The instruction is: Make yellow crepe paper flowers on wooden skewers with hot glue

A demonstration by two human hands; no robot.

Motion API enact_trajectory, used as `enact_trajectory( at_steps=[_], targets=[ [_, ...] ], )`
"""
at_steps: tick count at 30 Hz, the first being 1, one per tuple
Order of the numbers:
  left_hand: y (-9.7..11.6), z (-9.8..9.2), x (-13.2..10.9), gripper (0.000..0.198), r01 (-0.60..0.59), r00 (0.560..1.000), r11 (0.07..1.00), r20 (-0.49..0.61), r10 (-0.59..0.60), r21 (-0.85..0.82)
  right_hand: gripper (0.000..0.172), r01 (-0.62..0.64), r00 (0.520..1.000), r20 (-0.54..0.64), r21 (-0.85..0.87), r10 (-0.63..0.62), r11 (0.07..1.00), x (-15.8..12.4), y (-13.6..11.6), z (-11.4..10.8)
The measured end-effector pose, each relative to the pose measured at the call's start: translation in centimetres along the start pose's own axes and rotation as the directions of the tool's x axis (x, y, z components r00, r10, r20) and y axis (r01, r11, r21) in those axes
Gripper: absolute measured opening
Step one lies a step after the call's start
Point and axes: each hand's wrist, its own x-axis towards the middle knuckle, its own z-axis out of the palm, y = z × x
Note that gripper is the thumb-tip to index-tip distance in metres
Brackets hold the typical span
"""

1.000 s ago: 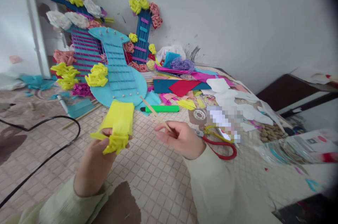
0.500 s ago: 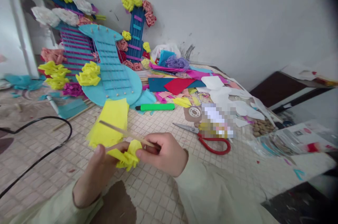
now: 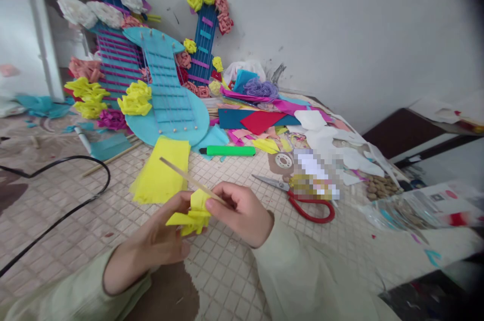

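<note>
A crumpled yellow paper flower [image 3: 192, 217] is between my two hands above the tiled-pattern table. My left hand [image 3: 159, 240] grips it from the left, fingers behind it and thumb below. With my right hand [image 3: 242, 210] I pinch a thin wooden stick [image 3: 181, 174] that points up and left, my thumb touching the flower's top edge. Flat yellow paper sheets [image 3: 166, 172] lie just beyond my hands. Red-handled scissors [image 3: 312, 212] rest to the right of my right hand.
Blue paper harp shapes [image 3: 170, 104] with flowers stand at the back left. A green marker [image 3: 230, 150], paper scraps and purple yarn [image 3: 260, 88] lie behind my hands. A black cable [image 3: 75, 215] curves at left; a plastic bag [image 3: 412, 207] lies right.
The camera view has shifted slightly. My left hand has turned around the flower, its thumb dropping from above to below. My right hand still holds the stick.
</note>
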Motion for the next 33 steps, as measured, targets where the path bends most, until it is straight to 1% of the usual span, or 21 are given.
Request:
enact_trajectory(
  at_steps=[2, 4, 6, 7, 9, 11, 13, 16, 17, 19, 22, 25, 28, 30, 33],
  targets=[
    [0.3, 0.2, -0.1, 0.040, -0.010, 0.999, 0.997, -0.047, 0.014, 0.074, 0.013, 0.029, 0.999, 0.022, -0.036, -0.028, 0.999, 0.0, 0.0, 0.0],
    [0.6, 0.1, 0.0, 0.027, -0.046, 0.995, 0.988, -0.077, 0.057, 0.145, 0.011, 0.063, 0.997, 0.049, -0.069, -0.060, 0.996, -0.1, -0.1, 0.0],
    [0.8, -0.1, 0.2, 0.022, -0.082, 0.990, 0.978, -0.098, 0.102, 0.191, 0.009, 0.093, 0.994, 0.060, -0.101, -0.087, 0.991, -0.1, -0.2, 0.1],
    [0.8, -0.3, 0.3, 0.021, -0.074, 0.988, 0.976, -0.119, 0.100, 0.203, 0.008, 0.101, 0.994, 0.060, -0.114, -0.095, 0.988, -0.1, -0.2, 0.1],
    [0.8, -0.4, 0.5, 0.017, -0.019, 0.986, 0.978, -0.158, 0.053, 0.206, 0.007, 0.113, 0.993, 0.055, -0.135, -0.106, 0.984, -0.1, -0.3, 0.1],
    [0.8, -0.4, 0.7, 0.015, 0.056, 0.986, 0.981, -0.164, -0.025, 0.186, 0.008, 0.121, 0.992, 0.048, -0.142, -0.116, 0.982, -0.1, -0.3, 0.1],
    [0.8, -0.3, 0.8, 0.014, 0.097, 0.986, 0.980, -0.153, -0.070, 0.176, 0.014, 0.128, 0.992, 0.026, -0.144, -0.126, 0.981, -0.1, -0.4, -0.2],
    [0.9, -0.3, 1.0, 0.013, 0.127, 0.976, 0.978, -0.196, -0.094, 0.165, 0.024, 0.173, 0.984, -0.010, -0.187, -0.178, 0.967, 0.0, -0.6, -1.1],
    [1.0, -0.3, 1.0, 0.014, 0.139, 0.973, 0.977, -0.204, -0.104, 0.161, 0.026, 0.205, 0.978, -0.002, -0.228, -0.211, 0.952, 0.1, -0.7, -1.5],
    [1.3, -0.2, 1.0, 0.015, 0.169, 0.967, 0.972, -0.218, -0.132, 0.161, 0.028, 0.276, 0.960, 0.058, -0.336, -0.272, 0.901, 0.2, -0.7, -2.2],
    [1.9, 0.2, 0.7, 0.018, 0.205, 0.946, 0.968, -0.282, -0.158, 0.146, 0.031, 0.347, 0.937, 0.162, -0.488, -0.308, 0.801, 0.4, -0.5, -2.9],
    [2.1, 0.7, 0.5, 0.022, 0.194, 0.932, 0.973, -0.334, -0.143, 0.122, 0.035, 0.373, 0.928, 0.211, -0.567, -0.308, 0.734, 0.6, -0.2, -3.1],
    [2.1, 0.9, 0.3, 0.026, 0.171, 0.927, 0.974, -0.360, -0.108, 0.146, 0.035, 0.350, 0.937, 0.218, -0.602, -0.274, 0.717, 0.6, 0.0, -3.0],
    [2.1, 0.9, 0.3, 0.026, 0.149, 0.930, 0.965, -0.363, -0.062, 0.217, 0.034, 0.332, 0.943, 0.213, -0.617, -0.255, 0.713, 0.6, 0.0, -3.0],
    [2.1, 0.8, 0.2, 0.025, 0.101, 0.946, 0.934, -0.324, 0.016, 0.342, 0.031, 0.322, 0.946, 0.192, -0.634, -0.261, 0.703, 0.6, 0.0, -2.9]
  ],
)
